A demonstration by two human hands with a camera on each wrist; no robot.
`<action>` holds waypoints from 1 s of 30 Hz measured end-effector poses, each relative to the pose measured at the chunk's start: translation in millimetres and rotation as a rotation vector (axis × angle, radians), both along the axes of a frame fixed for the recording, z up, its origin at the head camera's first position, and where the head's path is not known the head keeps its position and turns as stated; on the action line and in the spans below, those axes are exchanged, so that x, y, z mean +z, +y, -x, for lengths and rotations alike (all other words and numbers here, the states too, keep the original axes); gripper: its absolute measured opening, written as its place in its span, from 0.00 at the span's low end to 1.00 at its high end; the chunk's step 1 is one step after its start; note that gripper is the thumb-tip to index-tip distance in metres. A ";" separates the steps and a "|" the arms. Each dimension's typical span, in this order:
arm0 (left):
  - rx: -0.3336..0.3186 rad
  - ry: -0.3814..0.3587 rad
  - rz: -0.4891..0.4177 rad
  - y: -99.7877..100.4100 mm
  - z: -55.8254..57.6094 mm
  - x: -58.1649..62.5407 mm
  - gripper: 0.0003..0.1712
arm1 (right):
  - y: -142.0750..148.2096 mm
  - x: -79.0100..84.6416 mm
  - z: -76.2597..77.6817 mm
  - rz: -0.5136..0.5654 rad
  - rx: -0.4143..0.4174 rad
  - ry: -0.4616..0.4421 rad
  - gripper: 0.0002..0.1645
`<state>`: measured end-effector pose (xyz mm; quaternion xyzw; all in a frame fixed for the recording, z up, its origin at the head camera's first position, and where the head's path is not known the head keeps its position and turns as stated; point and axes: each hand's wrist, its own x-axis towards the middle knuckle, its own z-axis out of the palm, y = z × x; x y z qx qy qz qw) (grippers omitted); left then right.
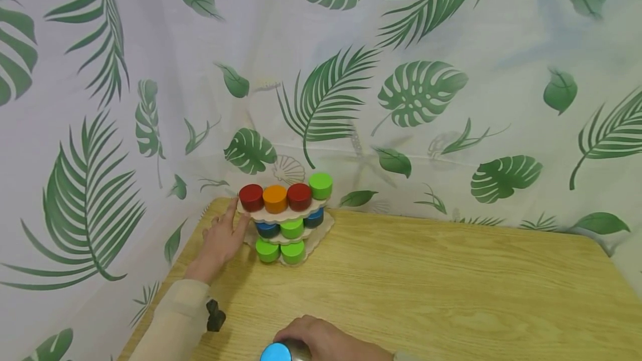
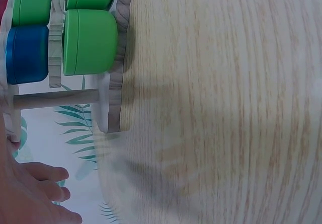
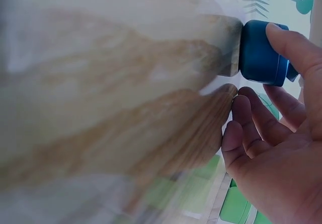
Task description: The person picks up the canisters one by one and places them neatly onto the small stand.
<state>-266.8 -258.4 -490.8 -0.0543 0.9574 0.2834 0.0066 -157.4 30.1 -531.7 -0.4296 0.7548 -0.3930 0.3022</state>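
My left hand [image 1: 220, 241] is at the left end of a tiered wooden rack [image 1: 314, 205], its fingertips by the top shelf's edge. Red [image 1: 251, 198], orange [image 1: 275, 199] and green [image 1: 320, 185] round-topped containers stand on that shelf. Blue and green ones sit on the lower tiers. Low in the head view, my right hand [image 1: 326, 341] holds a small jar with a blue lid [image 1: 276, 351] and a shiny body. In the right wrist view, the thumb lies on the blue lid [image 3: 261, 53]; the fingers curl below it. Reflections and blur obscure the jar's body.
The wooden table [image 1: 451, 288] stretches to the right of the rack. A cloth with a green leaf print [image 1: 331, 99] hangs behind the table and along its left side. A black device [image 1: 215, 316] sits at my left wrist.
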 end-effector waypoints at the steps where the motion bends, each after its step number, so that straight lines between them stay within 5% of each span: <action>1: 0.000 -0.001 -0.001 0.2 -0.4 0.3 0.45 | 0.1 -0.4 0.1 0.003 0.001 0.000 0.30; 15: 0.004 -0.014 -0.004 0.3 -1.7 1.6 0.45 | 3.9 -0.7 -0.7 0.031 -0.054 -0.183 0.30; 30: 0.001 -0.012 -0.004 0.7 -2.6 1.7 0.45 | 7.0 -1.5 3.3 0.088 -0.083 -0.184 0.29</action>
